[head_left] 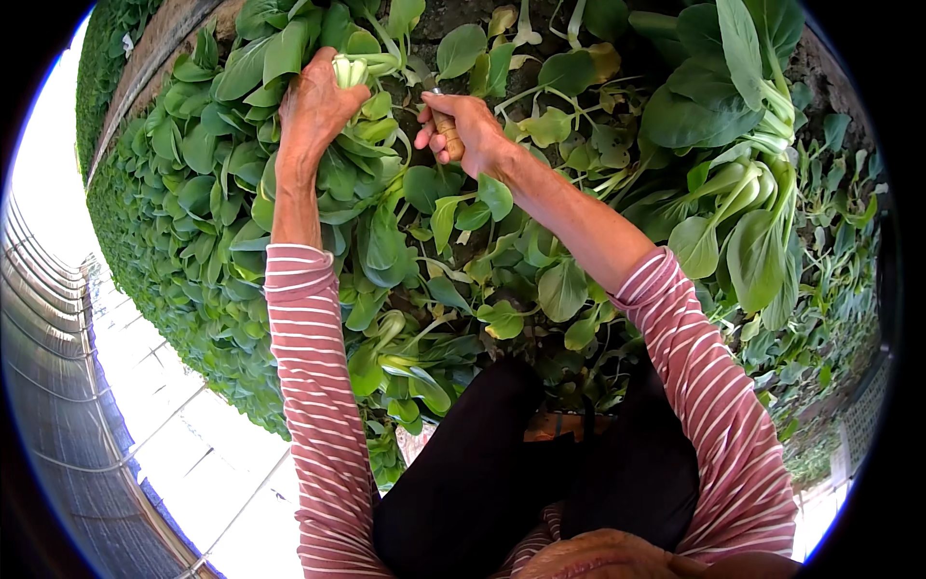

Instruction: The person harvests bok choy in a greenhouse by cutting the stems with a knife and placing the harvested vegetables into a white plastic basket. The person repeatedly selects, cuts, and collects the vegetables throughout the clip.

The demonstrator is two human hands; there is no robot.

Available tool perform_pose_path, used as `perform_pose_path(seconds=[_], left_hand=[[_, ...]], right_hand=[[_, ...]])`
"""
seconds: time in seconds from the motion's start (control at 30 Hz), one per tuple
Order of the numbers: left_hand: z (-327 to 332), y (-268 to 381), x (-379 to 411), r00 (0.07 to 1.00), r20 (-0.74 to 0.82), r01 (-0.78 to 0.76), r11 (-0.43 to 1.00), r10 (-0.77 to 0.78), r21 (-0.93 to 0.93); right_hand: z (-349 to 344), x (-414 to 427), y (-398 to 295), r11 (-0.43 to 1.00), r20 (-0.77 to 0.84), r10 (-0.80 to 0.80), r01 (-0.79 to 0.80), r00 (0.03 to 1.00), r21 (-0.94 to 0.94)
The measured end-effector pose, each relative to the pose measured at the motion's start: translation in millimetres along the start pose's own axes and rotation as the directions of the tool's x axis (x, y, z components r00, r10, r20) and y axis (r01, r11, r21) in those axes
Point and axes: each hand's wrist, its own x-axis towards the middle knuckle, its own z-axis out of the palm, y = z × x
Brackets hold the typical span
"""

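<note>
My left hand [316,108] grips a bok choy plant by its pale green stalks [354,70], at the top of the view left of centre. Just to the right, my right hand [463,130] is closed around the wooden handle [448,137] of a small knife. Its metal blade [423,72] points up and left toward the base of the plant, partly hidden by leaves. Loose leaves and yellowed leaves lie on the dark soil below and beside the knife. How far the left fingers reach around the plant is hidden.
A dense bed of bok choy [195,217] spreads to the left. Cut bok choy [752,181] lies in a pile at the right. More plants [394,354] are near my knees. A greenhouse frame with curved ribs [51,347] stands at the far left.
</note>
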Motion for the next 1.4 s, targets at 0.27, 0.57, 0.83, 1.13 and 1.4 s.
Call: perform_pose_path(seconds=[0.27, 0.57, 0.83, 1.13, 1.4], left_hand=[[0, 8, -11, 1.000, -0.031, 0.004, 1.000, -0.004, 0.001], [-13, 18, -26, 0.990, 0.045, 0.138, 0.840, -0.135, -0.525], [-7, 43, -45, 0.990, 0.134, 0.127, 0.716, -0.047, -0.687], [-31, 70, -93, 0.968, -0.248, -0.091, 0.855, -0.045, -0.511], [-46, 134, -88, 0.810, -0.283, -0.553, 0.829, 0.513, -0.082]], right_hand=[[8, 8, 1, 1.000, -0.043, 0.025, -0.024, 0.999, 0.009], [13, -4, 7, 0.989, -0.105, -0.110, 0.119, 0.988, 0.084], [-6, -30, -13, 0.850, -0.070, -0.280, 0.281, 0.958, 0.445], [-3, -73, -68, 0.747, -0.282, -0.659, 0.650, 0.697, -0.141], [-1, -120, -87, 0.522, -0.008, -0.785, 0.655, 0.619, -0.546]])
